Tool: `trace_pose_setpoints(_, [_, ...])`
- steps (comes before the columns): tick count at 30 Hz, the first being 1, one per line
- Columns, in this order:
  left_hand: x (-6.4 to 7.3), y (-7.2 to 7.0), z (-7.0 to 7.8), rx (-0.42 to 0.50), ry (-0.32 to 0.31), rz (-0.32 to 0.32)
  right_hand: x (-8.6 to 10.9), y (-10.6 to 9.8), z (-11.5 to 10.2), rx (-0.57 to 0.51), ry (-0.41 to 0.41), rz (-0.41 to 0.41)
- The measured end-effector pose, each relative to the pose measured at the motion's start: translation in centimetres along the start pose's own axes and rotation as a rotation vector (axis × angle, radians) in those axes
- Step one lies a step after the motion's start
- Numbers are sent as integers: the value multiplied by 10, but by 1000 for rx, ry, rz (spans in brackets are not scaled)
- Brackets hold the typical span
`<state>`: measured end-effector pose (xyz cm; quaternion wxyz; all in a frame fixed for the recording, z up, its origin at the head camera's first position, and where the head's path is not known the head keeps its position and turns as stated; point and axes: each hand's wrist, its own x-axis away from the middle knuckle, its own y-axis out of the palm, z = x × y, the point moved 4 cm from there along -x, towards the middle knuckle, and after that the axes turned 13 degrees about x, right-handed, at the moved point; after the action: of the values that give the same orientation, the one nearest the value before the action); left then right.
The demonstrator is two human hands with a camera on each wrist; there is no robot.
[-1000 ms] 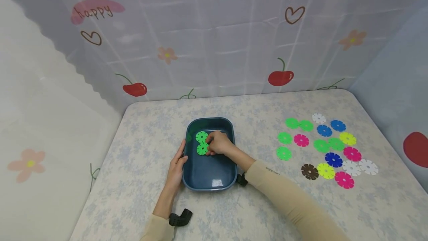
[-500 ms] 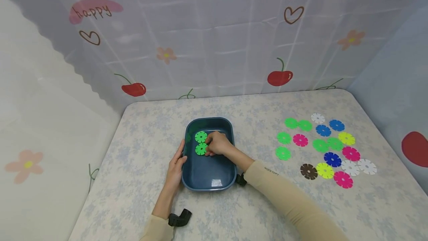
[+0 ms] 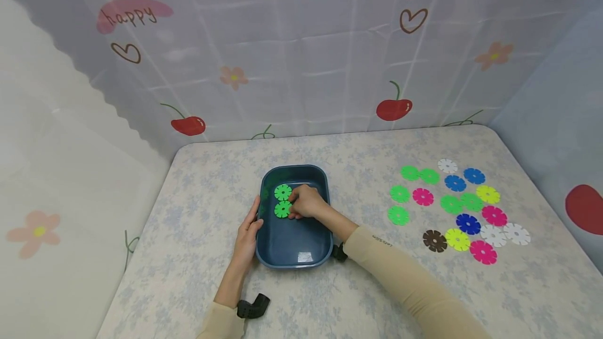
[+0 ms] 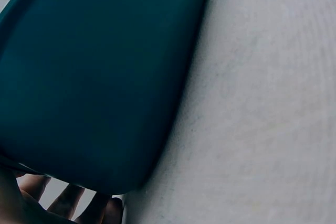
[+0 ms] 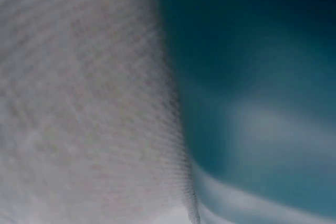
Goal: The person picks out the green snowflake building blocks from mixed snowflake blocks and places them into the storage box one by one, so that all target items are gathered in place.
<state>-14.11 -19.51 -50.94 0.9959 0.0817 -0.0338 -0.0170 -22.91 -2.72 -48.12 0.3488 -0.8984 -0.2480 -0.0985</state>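
Observation:
A dark blue-green rectangular tray (image 3: 295, 239) stands on the table in the head view. Inside it, two green notched plastic discs lie one above the other: the upper disc (image 3: 282, 192) and the lower disc (image 3: 282, 209). My right hand (image 3: 308, 203) reaches into the tray, its curled fingers pinching the right edge of the lower disc; the fingertips are partly hidden. My left hand (image 3: 246, 237) rests along the tray's left outer wall with straight fingers. In the left wrist view, the tray's outer wall (image 4: 100, 87) fills much of the picture above those fingers.
To the right lie several loose notched discs: green ones (image 3: 399, 193), a pink disc (image 3: 423, 196), a brown disc (image 3: 435, 241), blue ones (image 3: 455, 183), yellow ones (image 3: 458, 239) and white ones (image 3: 517, 234). A printed curtain (image 3: 301, 67) hangs behind the table (image 3: 207, 187).
Both hands, the tray and the discs stay almost where they were. The whole head view has shifted very slightly.

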Motion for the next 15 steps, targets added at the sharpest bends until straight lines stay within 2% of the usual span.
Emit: trace_pose_setpoints(15, [1,0,0,6,-4,-3,0,0,1,9,-29,23])
